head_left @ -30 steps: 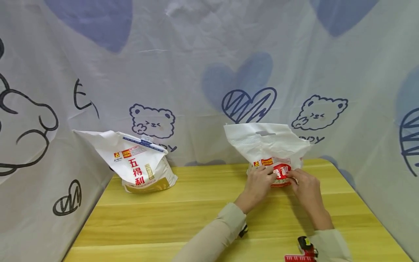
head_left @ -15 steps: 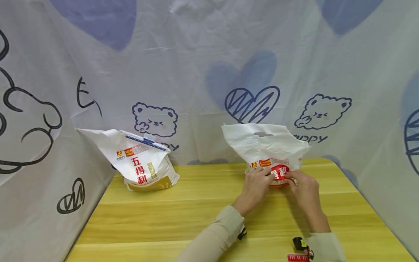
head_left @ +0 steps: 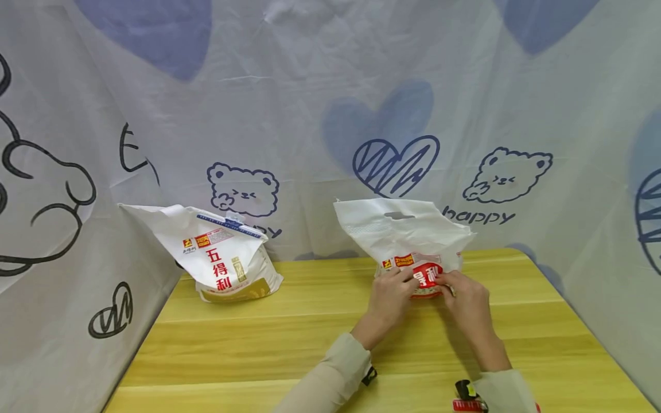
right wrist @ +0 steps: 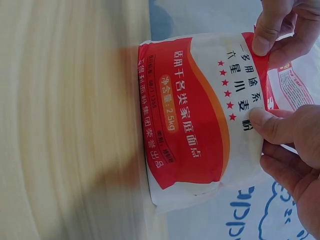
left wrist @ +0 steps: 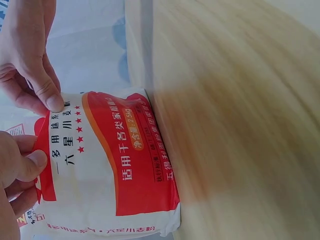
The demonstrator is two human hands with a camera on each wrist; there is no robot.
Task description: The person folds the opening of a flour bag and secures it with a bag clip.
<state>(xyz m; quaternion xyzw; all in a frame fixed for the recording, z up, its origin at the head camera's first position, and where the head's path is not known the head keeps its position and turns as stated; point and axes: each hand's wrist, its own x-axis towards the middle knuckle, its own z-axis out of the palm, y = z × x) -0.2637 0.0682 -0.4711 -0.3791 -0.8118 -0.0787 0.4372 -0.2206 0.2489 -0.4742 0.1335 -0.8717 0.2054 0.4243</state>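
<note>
A white and red flour bag (head_left: 403, 232) stands on the wooden table, its top with the handle slot flopped back. My left hand (head_left: 389, 295) pinches the fold on the bag's left side. On the right side of the same fold, my right hand (head_left: 467, 298) pinches the bag between thumb and fingers. In the left wrist view, the thumb of my left hand (left wrist: 20, 172) presses the red panel. The right wrist view has the red front of the flour bag (right wrist: 195, 115) facing me, with my right hand (right wrist: 295, 145) at its upper edge.
Another white flour bag (head_left: 227, 264), with gold at its base, stands at the table's left, a blue sealing clip (head_left: 227, 225) across its folded top. A printed cloth (head_left: 310, 143) hangs behind the wooden table (head_left: 232, 344). A black and red device (head_left: 467, 396) sits at my right wrist.
Both hands have shifted left with the red and white flour bag, slightly nearer to me. Their pinch on it stays the same. The clipped bag has not moved.
</note>
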